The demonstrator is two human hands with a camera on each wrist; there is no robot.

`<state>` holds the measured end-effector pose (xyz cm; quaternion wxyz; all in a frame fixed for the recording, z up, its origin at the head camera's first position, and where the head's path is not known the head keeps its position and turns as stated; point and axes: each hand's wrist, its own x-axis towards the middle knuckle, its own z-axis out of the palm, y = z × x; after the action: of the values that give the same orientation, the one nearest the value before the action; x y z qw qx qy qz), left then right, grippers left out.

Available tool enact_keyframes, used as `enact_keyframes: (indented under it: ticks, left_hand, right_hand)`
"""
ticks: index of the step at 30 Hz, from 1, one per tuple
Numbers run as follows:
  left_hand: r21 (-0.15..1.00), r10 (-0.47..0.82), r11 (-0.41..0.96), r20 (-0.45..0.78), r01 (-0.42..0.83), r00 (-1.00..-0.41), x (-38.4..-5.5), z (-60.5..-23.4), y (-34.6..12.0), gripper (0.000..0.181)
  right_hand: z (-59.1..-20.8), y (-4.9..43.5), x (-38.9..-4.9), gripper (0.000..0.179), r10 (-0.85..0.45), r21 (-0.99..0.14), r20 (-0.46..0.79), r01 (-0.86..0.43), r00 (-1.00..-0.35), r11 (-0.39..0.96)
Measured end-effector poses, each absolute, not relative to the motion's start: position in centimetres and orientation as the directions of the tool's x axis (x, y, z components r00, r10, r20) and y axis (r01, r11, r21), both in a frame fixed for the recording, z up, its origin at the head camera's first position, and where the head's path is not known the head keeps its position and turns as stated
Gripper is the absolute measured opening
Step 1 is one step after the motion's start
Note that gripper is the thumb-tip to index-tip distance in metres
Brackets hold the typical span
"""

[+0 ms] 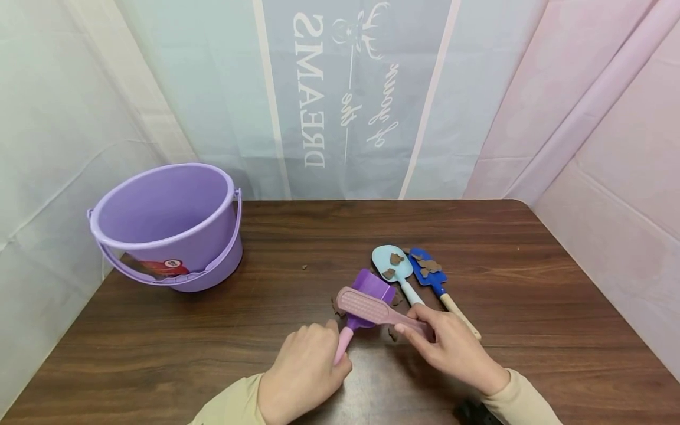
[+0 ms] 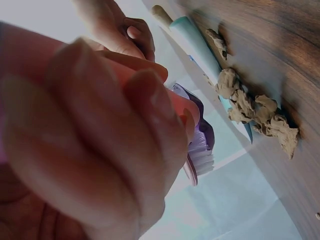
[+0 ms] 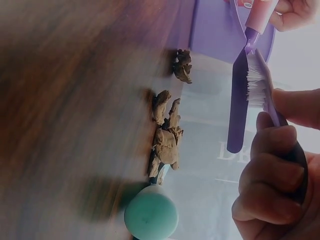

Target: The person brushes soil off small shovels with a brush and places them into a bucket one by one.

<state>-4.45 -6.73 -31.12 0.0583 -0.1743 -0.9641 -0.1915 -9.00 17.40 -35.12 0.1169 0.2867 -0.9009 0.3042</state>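
My left hand (image 1: 305,369) grips the pink handle of a small purple shovel (image 1: 376,283), whose blade is held up off the table in the right wrist view. My right hand (image 1: 457,351) holds a pink scrub brush (image 1: 363,305) by its handle. The brush's white bristles (image 3: 256,82) lie against the shovel's blade. Under and around the blade, crumpled brown pieces (image 3: 165,142) lie on the table. To the right rest a light blue shovel (image 1: 386,258) and a dark blue shovel (image 1: 438,277) with a wooden handle, both with brown bits on their blades.
A purple bucket (image 1: 218,251) with its handle hanging down in front stands at the left of the dark wooden table (image 1: 212,342). A black object (image 1: 474,413) lies at the front edge, beside the right sleeve. Printed cloth (image 1: 340,118) hangs behind the table.
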Motion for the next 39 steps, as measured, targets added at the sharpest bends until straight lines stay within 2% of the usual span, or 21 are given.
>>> enact_keyframes:
  ticks: [11, 19, 29, 33, 39]
  left_hand:
    - [0.363, 0.33, 0.857, 0.158, 0.365, -0.931, -4.2, -31.2, -6.8, 0.017]
    - [0.38, 0.336, 0.848, 0.149, 0.368, -0.93, -4.2, -31.2, -6.8, 0.017]
    - [0.354, 0.322, 0.862, 0.173, 0.364, -0.931, -4.2, -31.4, -6.9, 0.02]
    - [0.347, 0.312, 0.867, 0.181, 0.357, -0.933, -4.4, -31.4, -6.8, 0.02]
    - [0.351, 0.313, 0.863, 0.191, 0.362, -0.93, -4.6, -31.3, -6.8, 0.019]
  right_hand:
    - [-35.1, 18.2, -9.2, 0.02, -0.32, -0.488, 0.356, -0.467, -0.878, 0.738]
    - [-35.2, 18.7, -9.5, 0.021, -0.311, -0.462, 0.365, -0.461, -0.878, 0.758]
    - [-34.8, 19.0, -9.7, 0.013, -0.199, -0.453, 0.37, -0.363, -0.908, 0.814]
    - [-34.7, 18.9, -9.5, 0.012, -0.213, -0.482, 0.384, -0.392, -0.898, 0.784]
    - [-34.9, 18.3, -9.3, 0.021, -0.346, -0.505, 0.433, -0.542, -0.833, 0.672]
